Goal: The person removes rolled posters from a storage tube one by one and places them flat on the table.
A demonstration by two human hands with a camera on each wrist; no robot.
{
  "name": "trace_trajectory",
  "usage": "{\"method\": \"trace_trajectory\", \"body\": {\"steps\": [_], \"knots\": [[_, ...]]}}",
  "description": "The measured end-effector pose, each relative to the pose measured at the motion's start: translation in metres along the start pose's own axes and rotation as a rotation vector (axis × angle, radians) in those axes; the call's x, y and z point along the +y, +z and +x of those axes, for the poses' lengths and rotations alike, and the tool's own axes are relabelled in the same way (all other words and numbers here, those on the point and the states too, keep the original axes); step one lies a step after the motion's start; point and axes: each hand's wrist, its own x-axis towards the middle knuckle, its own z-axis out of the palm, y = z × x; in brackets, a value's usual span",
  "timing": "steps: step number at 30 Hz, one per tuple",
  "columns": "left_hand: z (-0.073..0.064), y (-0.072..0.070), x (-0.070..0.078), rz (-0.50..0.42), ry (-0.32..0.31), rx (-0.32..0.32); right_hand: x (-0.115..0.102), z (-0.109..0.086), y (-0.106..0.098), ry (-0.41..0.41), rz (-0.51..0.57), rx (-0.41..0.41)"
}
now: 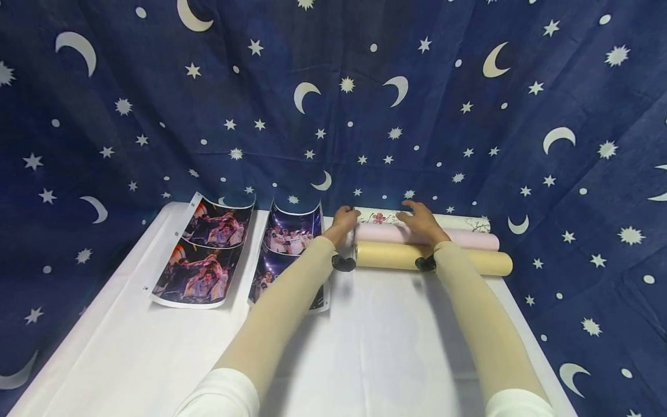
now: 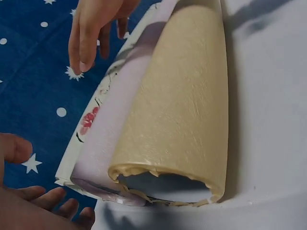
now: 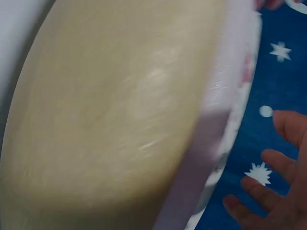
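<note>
Three wallpaper-like rolls lie side by side at the back right of the table. Farthest back is a white roll with red flowers (image 1: 379,218), in front of it a pale pink roll (image 1: 471,238), and nearest a tan-yellow roll (image 1: 476,262). My left hand (image 1: 341,225) is at the left end of the floral roll, fingers apart and relaxed. Over the rolls reaches my right hand (image 1: 421,221), its fingers spread near the floral roll. In the left wrist view the tan roll (image 2: 182,105) shows its hollow, ragged end. Neither hand grips anything.
Two curled photo prints lie left of the rolls: one print (image 1: 203,260) farther left, another print (image 1: 292,231) partly behind my left forearm. A white cloth covers the table (image 1: 130,347). A dark blue curtain (image 1: 344,133) with moons and stars hangs directly behind.
</note>
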Motion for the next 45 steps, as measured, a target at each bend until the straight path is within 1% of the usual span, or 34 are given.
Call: {"method": "trace_trajectory", "body": {"steps": [3, 5, 6, 8, 10, 15, 20, 25, 28, 31, 36, 40, 42, 45], "knots": [[0.004, 0.003, -0.005, 0.030, -0.012, 0.000, 0.001, 0.002, 0.004, -0.014, -0.154, -0.005], [0.006, 0.006, -0.008, 0.054, -0.036, -0.006, 0.003, 0.002, 0.007, -0.002, -0.219, -0.016], [0.006, 0.007, -0.010, 0.064, -0.048, -0.012, 0.004, 0.002, 0.008, 0.008, -0.235, -0.024], [0.007, 0.008, -0.013, 0.067, -0.069, -0.021, 0.004, 0.002, 0.010, 0.020, -0.239, -0.037], [0.008, 0.010, -0.015, 0.059, -0.069, -0.020, 0.004, 0.002, 0.011, 0.018, -0.232, -0.037], [0.012, 0.011, -0.017, 0.015, -0.022, -0.003, 0.001, 0.004, 0.011, -0.002, -0.214, -0.027], [0.011, 0.010, -0.015, -0.034, 0.004, -0.007, 0.000, 0.004, 0.011, 0.005, -0.225, -0.020], [0.011, 0.012, -0.005, -0.063, 0.087, -0.004, 0.002, 0.005, 0.006, 0.002, -0.244, 0.040], [0.009, 0.015, 0.004, -0.068, 0.137, 0.007, 0.005, 0.005, -0.001, -0.006, -0.241, 0.076], [0.007, 0.017, 0.015, -0.078, 0.177, 0.009, 0.008, 0.004, -0.010, -0.004, -0.229, 0.088], [-0.001, 0.020, 0.034, -0.133, 0.208, -0.035, 0.016, 0.000, -0.024, 0.016, -0.210, 0.097], [-0.010, 0.025, 0.048, -0.159, 0.235, -0.071, 0.022, -0.004, -0.030, 0.016, -0.194, 0.120], [-0.015, 0.027, 0.053, -0.160, 0.248, -0.088, 0.025, -0.006, -0.032, 0.008, -0.218, 0.136], [-0.021, 0.030, 0.059, -0.149, 0.260, -0.110, 0.030, -0.010, -0.033, -0.016, -0.297, 0.159]]}}
